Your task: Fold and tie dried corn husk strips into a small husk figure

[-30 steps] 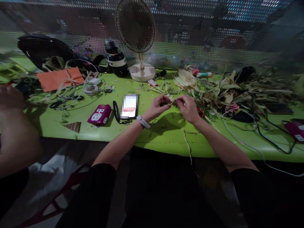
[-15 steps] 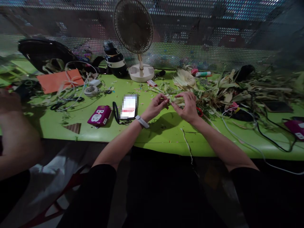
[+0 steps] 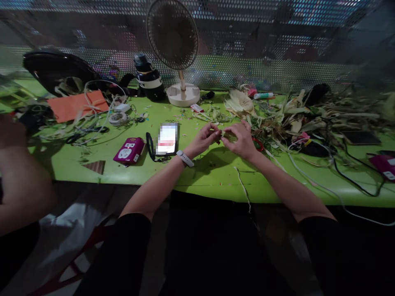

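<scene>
Above the green table [image 3: 154, 174], my left hand [image 3: 206, 138] has its fingers pinched at a small pale green piece [image 3: 222, 133] of plant-like material. My right hand [image 3: 239, 139] pinches the same piece from the other side, thumb and index finger together. The fingertips of both hands almost touch, and they cover much of the piece. Just beyond my right hand lies a heap of dry husks and leaves [image 3: 277, 119]. A red ring-shaped handle [image 3: 258, 144] shows beside my right wrist.
A fan [image 3: 184, 95], a dark bottle [image 3: 150, 80] and a lit phone [image 3: 167, 139] stand or lie ahead and left. Nearby are a magenta power socket [image 3: 129, 151], cables [image 3: 314, 185] and orange paper [image 3: 78, 106]. Another person's arm [image 3: 26, 181] rests at the far left.
My right hand's fingers have curled in more, and the pale material between the hands shows less. Both hands stay in nearly the same place.
</scene>
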A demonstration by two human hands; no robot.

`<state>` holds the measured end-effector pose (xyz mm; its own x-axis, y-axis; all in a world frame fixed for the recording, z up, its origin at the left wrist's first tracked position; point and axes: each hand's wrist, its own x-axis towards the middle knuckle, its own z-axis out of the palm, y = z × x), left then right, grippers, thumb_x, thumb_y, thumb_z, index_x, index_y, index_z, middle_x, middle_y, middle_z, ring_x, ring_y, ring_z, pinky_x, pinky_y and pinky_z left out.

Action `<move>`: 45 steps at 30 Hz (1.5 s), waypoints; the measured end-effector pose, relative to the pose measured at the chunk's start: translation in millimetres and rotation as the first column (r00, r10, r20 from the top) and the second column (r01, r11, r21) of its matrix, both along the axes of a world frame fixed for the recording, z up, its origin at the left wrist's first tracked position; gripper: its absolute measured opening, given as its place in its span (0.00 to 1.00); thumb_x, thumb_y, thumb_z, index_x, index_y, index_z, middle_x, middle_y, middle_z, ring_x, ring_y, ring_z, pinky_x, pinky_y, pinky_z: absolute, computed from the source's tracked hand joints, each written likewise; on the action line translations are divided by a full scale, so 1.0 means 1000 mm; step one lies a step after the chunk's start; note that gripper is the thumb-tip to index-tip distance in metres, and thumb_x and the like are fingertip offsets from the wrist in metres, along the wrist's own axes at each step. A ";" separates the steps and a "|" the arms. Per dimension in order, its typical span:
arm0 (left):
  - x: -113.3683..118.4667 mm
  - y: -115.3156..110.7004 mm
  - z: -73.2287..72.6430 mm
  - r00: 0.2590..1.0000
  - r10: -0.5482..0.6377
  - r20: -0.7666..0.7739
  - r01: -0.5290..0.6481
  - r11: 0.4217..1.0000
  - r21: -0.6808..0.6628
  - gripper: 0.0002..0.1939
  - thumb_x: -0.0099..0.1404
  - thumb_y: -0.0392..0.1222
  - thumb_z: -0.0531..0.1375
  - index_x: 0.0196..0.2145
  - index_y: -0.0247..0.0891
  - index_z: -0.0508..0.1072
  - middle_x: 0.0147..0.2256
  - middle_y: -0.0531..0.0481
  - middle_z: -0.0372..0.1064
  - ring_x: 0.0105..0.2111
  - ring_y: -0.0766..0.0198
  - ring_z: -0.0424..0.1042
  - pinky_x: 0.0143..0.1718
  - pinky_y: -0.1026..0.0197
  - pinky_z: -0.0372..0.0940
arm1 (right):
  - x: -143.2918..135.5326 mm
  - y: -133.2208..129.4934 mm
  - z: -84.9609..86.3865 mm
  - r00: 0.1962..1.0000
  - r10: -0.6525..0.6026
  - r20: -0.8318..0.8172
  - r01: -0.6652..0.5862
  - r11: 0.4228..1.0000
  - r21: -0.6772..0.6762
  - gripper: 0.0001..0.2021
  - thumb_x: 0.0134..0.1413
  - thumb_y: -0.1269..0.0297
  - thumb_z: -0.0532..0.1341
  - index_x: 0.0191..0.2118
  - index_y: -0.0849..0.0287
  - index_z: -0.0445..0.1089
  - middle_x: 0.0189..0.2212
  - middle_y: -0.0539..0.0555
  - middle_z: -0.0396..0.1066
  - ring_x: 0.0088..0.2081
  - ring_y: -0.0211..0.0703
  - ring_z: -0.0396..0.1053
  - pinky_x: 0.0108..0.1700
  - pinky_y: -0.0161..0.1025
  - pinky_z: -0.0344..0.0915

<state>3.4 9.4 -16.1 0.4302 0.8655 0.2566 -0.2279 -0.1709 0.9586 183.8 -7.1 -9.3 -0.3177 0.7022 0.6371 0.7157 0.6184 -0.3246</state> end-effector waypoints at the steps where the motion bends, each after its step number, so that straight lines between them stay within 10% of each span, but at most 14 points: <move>1: 0.000 0.000 0.001 1.000 0.001 -0.011 -0.002 1.000 -0.013 0.14 0.65 0.46 0.64 0.34 0.38 0.63 0.27 0.57 0.67 0.27 0.74 0.67 0.31 0.68 0.64 | 0.000 0.000 0.000 1.000 -0.004 -0.004 0.004 1.000 0.000 0.06 0.55 0.60 0.62 0.38 0.53 0.70 0.36 0.54 0.75 0.43 0.51 0.71 0.62 0.56 0.51; 19: -0.031 0.012 0.020 0.996 -0.047 -0.079 0.032 0.983 -0.180 0.14 0.64 0.45 0.64 0.34 0.38 0.62 0.33 0.47 0.78 0.32 0.66 0.78 0.39 0.59 0.73 | 0.008 0.005 0.014 0.980 -0.004 -0.197 -0.020 0.993 -0.119 0.04 0.47 0.63 0.62 0.29 0.54 0.68 0.29 0.51 0.73 0.34 0.46 0.68 0.49 0.49 0.62; 29: -0.042 0.020 0.020 0.924 0.030 -0.380 0.008 0.995 0.096 0.08 0.61 0.32 0.60 0.39 0.34 0.75 0.41 0.46 0.77 0.44 0.62 0.74 0.50 0.57 0.66 | 0.005 0.003 0.013 0.975 0.093 -0.204 -0.130 0.975 -0.179 0.05 0.49 0.62 0.63 0.31 0.56 0.71 0.30 0.53 0.74 0.34 0.46 0.69 0.42 0.45 0.64; 38: -0.008 -0.001 0.010 0.975 -0.049 -0.217 0.069 0.994 0.089 0.25 0.63 0.65 0.59 0.30 0.38 0.65 0.21 0.56 0.60 0.21 0.71 0.60 0.24 0.66 0.57 | -0.003 -0.003 0.007 0.931 0.121 -0.343 -0.233 0.923 -0.308 0.07 0.51 0.61 0.62 0.36 0.57 0.72 0.32 0.53 0.75 0.33 0.43 0.69 0.39 0.43 0.66; 45: -0.006 -0.003 0.010 0.965 0.034 -0.262 0.014 0.984 0.179 0.27 0.62 0.68 0.58 0.28 0.39 0.65 0.20 0.56 0.59 0.19 0.71 0.58 0.20 0.65 0.52 | -0.006 -0.005 0.002 0.899 0.107 -0.425 -0.269 0.901 -0.342 0.10 0.49 0.58 0.63 0.36 0.57 0.69 0.31 0.51 0.73 0.32 0.41 0.68 0.37 0.41 0.65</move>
